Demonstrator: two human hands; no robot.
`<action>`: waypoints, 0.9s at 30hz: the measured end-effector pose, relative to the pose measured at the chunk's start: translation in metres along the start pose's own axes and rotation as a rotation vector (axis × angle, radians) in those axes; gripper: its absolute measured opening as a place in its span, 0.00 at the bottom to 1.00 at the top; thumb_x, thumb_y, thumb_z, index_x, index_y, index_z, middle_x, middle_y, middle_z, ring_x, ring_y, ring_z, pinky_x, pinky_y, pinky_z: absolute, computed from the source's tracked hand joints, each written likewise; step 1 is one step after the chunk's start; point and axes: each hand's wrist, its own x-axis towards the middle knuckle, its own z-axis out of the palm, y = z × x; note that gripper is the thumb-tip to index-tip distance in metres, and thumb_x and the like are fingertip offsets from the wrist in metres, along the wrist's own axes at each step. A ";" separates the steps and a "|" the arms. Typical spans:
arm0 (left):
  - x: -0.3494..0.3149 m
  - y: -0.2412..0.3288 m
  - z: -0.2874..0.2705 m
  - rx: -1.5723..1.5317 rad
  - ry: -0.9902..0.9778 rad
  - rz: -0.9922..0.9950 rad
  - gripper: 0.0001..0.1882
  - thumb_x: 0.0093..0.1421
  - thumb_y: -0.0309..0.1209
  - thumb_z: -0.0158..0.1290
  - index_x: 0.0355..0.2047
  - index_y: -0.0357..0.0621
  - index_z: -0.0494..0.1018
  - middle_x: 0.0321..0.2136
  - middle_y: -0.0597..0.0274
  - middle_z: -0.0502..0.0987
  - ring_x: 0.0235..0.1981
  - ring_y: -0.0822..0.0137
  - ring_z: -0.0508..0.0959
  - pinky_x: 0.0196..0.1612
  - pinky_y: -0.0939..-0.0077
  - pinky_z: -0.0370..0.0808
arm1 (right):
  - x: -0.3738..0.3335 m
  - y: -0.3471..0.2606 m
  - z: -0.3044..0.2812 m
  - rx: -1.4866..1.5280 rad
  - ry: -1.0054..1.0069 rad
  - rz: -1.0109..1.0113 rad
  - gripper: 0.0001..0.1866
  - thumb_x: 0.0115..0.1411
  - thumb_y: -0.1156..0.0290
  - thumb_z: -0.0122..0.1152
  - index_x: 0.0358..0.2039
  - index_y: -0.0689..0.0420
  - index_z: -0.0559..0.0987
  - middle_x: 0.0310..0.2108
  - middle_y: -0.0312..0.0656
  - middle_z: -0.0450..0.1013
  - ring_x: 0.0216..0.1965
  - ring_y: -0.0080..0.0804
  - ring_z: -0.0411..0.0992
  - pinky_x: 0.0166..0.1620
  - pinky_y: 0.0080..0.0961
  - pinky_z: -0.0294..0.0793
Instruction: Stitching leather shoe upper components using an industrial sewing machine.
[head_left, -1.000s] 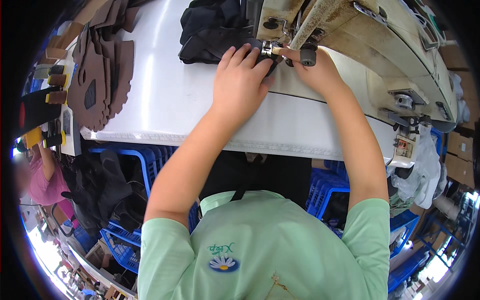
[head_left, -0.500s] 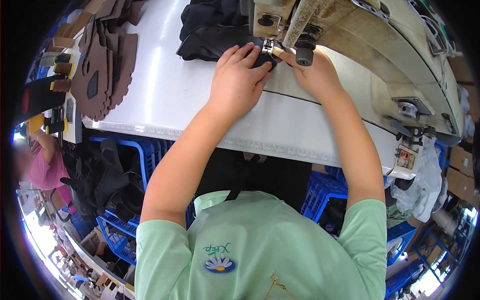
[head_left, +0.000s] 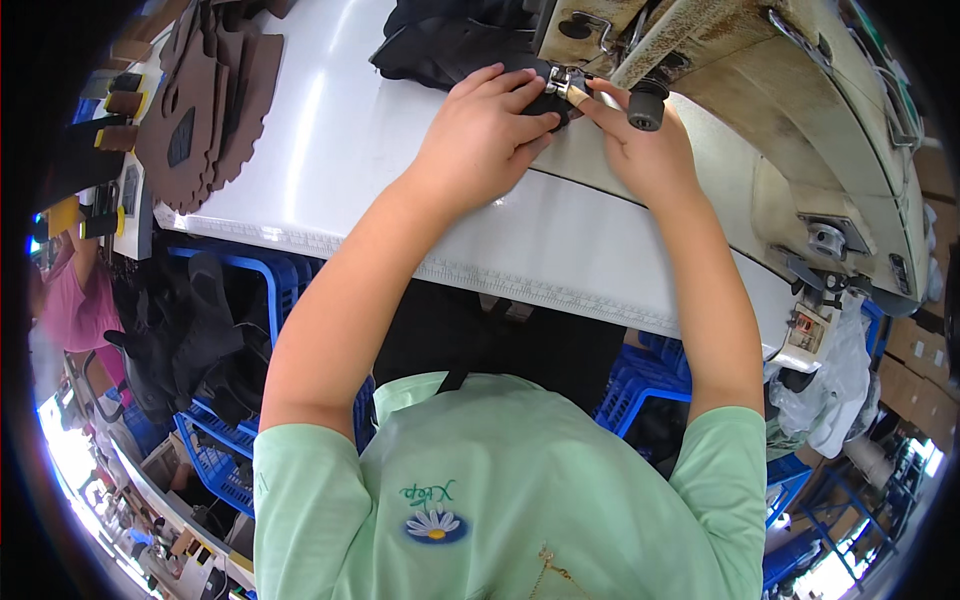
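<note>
One black fabric workpiece (head_left: 440,50), matte, soft, folded and bunched along its far side, on the tabletop with its right end at the metal presser foot (head_left: 565,82) of a worn cream sewing machine (head_left: 800,130). One left hand (head_left: 475,130), fingers slightly parted, laid on the fabric; one right hand (head_left: 650,150), index finger at the foot, grip I cannot tell. One white tabletop (head_left: 330,150), bare leftward to stacked brown cut pieces (head_left: 195,120), ruler-marked along its front edge; machine arm crowding the right.
</note>
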 end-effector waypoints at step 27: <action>-0.006 0.001 -0.006 0.057 -0.030 -0.015 0.11 0.57 0.29 0.60 0.41 0.50 0.84 0.54 0.57 0.77 0.61 0.53 0.70 0.68 0.48 0.58 | -0.001 -0.007 -0.003 0.091 0.086 -0.085 0.11 0.53 0.77 0.62 0.37 0.51 0.83 0.39 0.37 0.78 0.42 0.40 0.75 0.45 0.39 0.73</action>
